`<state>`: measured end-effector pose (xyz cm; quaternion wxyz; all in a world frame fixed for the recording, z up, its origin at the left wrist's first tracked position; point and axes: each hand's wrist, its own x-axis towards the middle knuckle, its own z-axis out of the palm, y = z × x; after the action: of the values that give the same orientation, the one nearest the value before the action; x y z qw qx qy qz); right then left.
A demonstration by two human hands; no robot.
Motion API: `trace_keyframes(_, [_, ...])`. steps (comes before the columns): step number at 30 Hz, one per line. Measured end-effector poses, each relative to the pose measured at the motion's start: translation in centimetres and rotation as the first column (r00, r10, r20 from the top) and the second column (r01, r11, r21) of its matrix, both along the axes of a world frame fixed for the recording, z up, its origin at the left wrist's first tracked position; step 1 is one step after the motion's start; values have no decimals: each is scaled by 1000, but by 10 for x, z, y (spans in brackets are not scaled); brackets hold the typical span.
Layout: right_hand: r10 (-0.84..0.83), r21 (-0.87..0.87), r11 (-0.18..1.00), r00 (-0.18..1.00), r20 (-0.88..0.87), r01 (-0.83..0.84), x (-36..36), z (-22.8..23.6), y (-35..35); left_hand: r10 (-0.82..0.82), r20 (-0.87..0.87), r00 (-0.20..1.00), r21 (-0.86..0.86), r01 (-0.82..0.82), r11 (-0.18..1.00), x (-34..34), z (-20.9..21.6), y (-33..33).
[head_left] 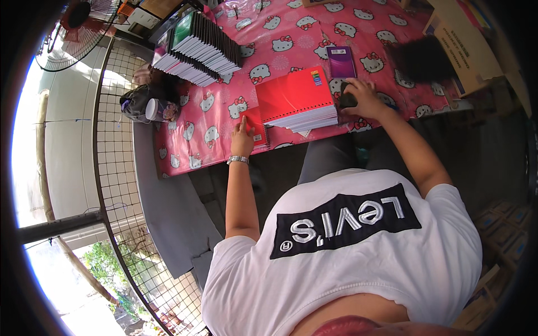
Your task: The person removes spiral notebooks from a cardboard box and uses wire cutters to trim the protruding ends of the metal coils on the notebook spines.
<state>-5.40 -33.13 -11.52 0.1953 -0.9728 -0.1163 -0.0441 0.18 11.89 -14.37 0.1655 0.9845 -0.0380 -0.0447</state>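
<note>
Right grip (365, 101) curled around a dark block (348, 96), just right of the red notebook stack (296, 94)! Head view: left grip (242, 141) unclenched, fingers on the smaller red notebook (259, 133), clearly the nearer hand; that notebook lies left of the stack, long axis running away across the tabletop (221, 150).

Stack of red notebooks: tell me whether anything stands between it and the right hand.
Yes: a dark object, too unclear to identify, is at the fingers of the right hand, between that hand and the right side of the stack of red notebooks. The purple booklet lies farther back, out of that gap.
</note>
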Motion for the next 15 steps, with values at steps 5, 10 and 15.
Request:
trace_keyframes(5, [-425,170,905,831,358,390,29,-38,-125,-268,345,899,529,49,847,0,110,-48])
trace_keyframes(10, [-621,-265,712,759,193,650,34,-41,-152,-544,555,629,689,19,725,-9,217,-79])
trace_keyframes(15, [-651,-236,714,749,122,659,45,-39,-162,-678,618,398,714,78,696,-20,253,-102])
